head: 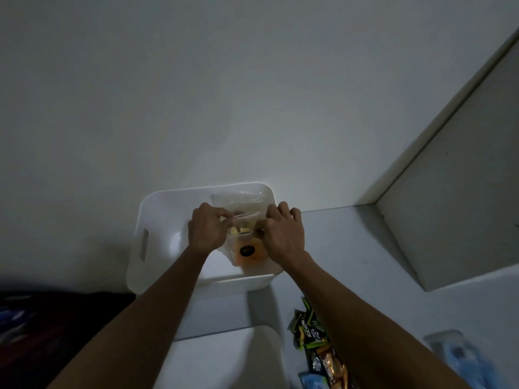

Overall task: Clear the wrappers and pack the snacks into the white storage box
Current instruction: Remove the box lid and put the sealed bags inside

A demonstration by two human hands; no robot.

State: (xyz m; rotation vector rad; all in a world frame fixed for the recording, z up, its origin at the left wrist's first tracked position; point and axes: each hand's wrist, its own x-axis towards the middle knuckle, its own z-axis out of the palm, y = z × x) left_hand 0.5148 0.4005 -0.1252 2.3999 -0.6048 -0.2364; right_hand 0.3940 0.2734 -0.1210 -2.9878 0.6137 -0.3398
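Your white storage box (157, 234) sits on the counter (351, 248) against the wall. Over it, your left hand (206, 230) and right hand (283, 233) both pinch a clear snack bag (247, 248); loose snack packets (311, 331) lie nearer you.

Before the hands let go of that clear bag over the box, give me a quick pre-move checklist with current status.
1. Both hands on the clear bag: ok, left hand and right hand pinch its top.
2. Bag over the white box: ok.
3. Bag top sealed: cannot tell.
4. Room in the box: ok, the left half looks bare.
5. Snacks left outside: not ok, snack packets lie on the table.
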